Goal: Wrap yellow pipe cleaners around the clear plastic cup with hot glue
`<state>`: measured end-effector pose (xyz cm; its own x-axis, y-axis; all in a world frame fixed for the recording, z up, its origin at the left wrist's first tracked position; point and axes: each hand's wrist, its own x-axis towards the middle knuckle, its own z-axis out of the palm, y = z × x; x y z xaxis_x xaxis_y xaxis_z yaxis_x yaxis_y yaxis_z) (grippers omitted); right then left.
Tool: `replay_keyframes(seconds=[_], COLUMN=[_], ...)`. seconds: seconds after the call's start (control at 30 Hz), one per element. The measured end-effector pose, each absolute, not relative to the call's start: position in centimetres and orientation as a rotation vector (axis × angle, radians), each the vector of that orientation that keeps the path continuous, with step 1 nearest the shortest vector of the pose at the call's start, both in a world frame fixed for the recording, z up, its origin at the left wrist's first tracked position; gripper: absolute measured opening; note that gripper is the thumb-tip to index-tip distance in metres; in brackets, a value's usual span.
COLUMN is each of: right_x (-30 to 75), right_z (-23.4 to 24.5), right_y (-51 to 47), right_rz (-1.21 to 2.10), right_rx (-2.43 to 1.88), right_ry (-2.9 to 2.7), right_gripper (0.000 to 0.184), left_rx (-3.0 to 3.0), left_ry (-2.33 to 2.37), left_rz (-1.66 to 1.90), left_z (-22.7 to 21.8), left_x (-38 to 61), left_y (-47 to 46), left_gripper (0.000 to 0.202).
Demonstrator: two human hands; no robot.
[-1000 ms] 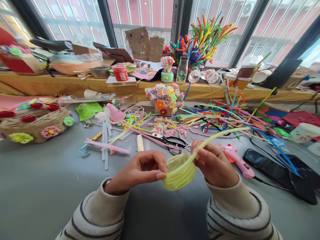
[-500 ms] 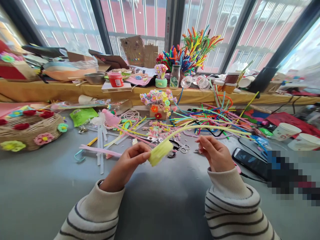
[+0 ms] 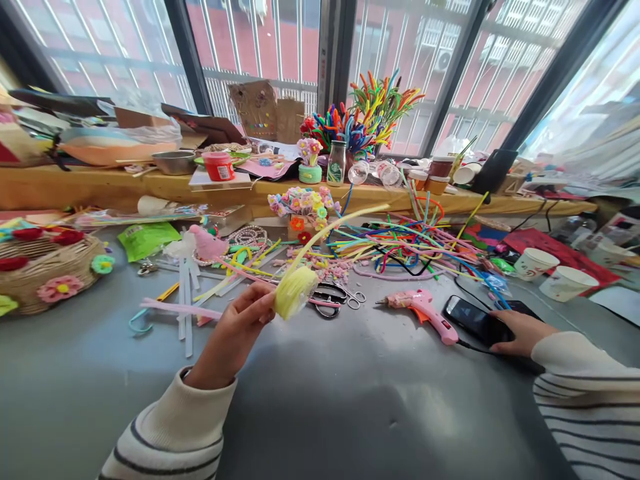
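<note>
My left hand (image 3: 235,333) pinches a small cup wound with yellow-green pipe cleaner (image 3: 295,292), held above the grey table. A loose yellow-green tail runs up and right from the cup (image 3: 345,223). Far to the right, my right hand (image 3: 520,331) rests on a black phone (image 3: 473,320) lying on the table, fingers laid over its near end. A pink glue gun (image 3: 425,310) lies just left of the phone. Black-handled scissors (image 3: 327,300) lie behind the wound cup.
A heap of coloured pipe cleaners (image 3: 405,243) spreads across the table's middle right. A woven basket with flowers (image 3: 40,273) stands at the left. Paper cups (image 3: 537,263) sit at the right. A cluttered wooden shelf (image 3: 150,187) runs along the windows.
My right hand let go of the pipe cleaner tail and moved right onto the phone. The left hand keeps the wound cup, now turned with its side toward me. The view panned right.
</note>
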<state>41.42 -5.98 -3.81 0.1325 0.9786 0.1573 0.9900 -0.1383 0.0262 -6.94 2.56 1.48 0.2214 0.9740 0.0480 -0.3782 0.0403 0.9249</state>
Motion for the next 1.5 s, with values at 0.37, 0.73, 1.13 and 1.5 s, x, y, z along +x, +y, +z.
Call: replay_keyframes(seconds=[0.37, 0.73, 1.13, 1.5], right_x=[39.3, 38.3, 38.5, 32.1], right_z=[-3.7, -4.5, -4.7, 1.9], right_y=[-2.0, 0.4, 0.4, -1.0], right_rz=[-0.052, -0.024, 0.011, 0.026], right_rx=[-2.563, -2.598, -2.523, -2.122], right_ry=[-1.877, -1.76, -1.739, -1.604], right_gripper=[0.057, 0.064, 0.07, 0.055], left_rx=[1.015, 1.027, 1.032, 1.041], left_ry=[0.766, 0.765, 0.762, 0.796], left_rz=[1.206, 1.212, 1.22, 1.264], left_z=[1.4, 1.5, 1.4, 1.5], left_x=[-6.8, -6.9, -6.9, -6.7], left_y=[2.5, 2.5, 2.5, 2.4], left_gripper=[0.021, 0.022, 0.021, 0.022])
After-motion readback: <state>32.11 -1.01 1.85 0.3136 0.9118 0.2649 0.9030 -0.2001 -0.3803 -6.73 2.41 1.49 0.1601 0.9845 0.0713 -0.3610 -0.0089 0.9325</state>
